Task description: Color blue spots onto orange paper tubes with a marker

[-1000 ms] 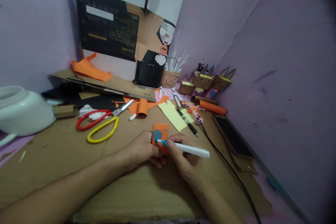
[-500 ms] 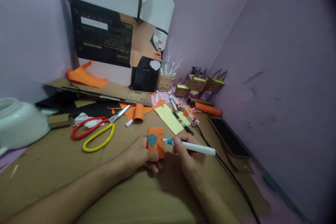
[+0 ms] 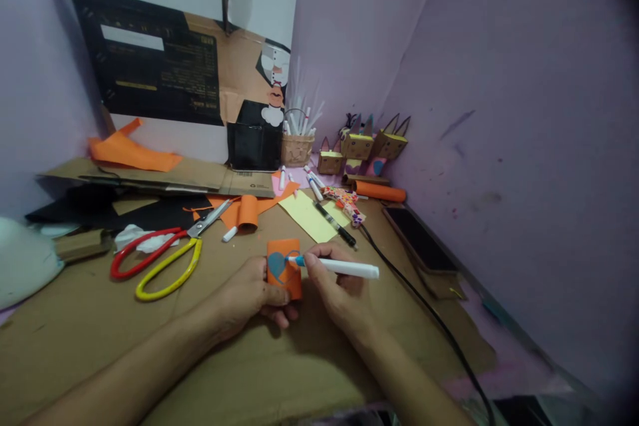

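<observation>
An orange paper piece (image 3: 293, 287) is gripped by my left hand (image 3: 254, 293), thumb across its lower front. On its face are a filled blue heart (image 3: 275, 267) and a curved blue outline to the right of it. My right hand (image 3: 335, 283) is closed around a white marker (image 3: 352, 269) with a blue tip. That tip meets the orange surface near the heart's upper right edge. Red and yellow handled scissors (image 3: 197, 229) lie open to the left. A white marker cap (image 3: 229, 234) rests beside a rolled orange paper (image 3: 247, 214).
Yellow paper (image 3: 304, 216) lies under a black pen (image 3: 335, 225). A black cable (image 3: 424, 309) runs down the right side past a phone (image 3: 419, 239). Cardboard animal figures (image 3: 357, 145) and a basket of markers (image 3: 298, 149) stand behind. A white bowl (image 3: 24, 263) is at left.
The head view has shifted, so the scene sits further left. Against the orange piece, the marker tip has moved left, from the curved outline toward the filled heart. Both hands keep their holds.
</observation>
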`<state>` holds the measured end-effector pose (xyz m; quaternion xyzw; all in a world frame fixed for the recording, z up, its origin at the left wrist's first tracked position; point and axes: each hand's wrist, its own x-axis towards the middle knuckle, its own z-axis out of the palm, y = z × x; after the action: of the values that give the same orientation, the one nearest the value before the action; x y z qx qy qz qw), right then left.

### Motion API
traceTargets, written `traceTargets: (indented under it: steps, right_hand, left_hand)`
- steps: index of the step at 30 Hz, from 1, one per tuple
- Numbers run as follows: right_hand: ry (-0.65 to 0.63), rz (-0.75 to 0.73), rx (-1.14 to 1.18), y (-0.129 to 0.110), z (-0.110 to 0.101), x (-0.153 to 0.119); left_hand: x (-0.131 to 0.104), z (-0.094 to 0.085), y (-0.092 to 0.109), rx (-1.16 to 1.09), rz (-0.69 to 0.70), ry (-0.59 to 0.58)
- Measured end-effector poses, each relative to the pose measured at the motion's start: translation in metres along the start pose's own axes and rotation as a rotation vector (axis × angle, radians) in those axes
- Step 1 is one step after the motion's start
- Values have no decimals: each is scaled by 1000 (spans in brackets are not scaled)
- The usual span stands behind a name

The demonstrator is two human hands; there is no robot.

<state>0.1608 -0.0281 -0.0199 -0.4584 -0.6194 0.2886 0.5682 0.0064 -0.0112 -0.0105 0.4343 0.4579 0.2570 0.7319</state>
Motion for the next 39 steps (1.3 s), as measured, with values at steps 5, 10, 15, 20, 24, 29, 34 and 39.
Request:
traceTargets:
  steps: [5,10,15,20,24,29,34,39]
  right_hand:
    - [-5,-18,-36,1,0,0]
    - [12,-9,-54,2,0,-1]
    - [-22,39,-50,1,0,-1]
    - [-22,-2,-88,1,0,-3]
    - [-54,-4,-76,2,1,-5]
    - [-73,-4,-60,2,2,-6]
    - [-95,-7,-72,0,3,-7]
    - [-117,9,-71,0,3,-8]
  left_hand:
    - [-1,2,1,9,-13,-4]
    - [-1,2,2,7,-8,1]
    - [-1,2,2,8,-2,3]
    - [-1,2,2,6,-5,12]
    - [-2,3,3,11,0,1]
    - [-3,4,4,0,4,-3]
    - [-2,4,2,-27,26,-8]
    - [-4,5,4,-16,17,1]
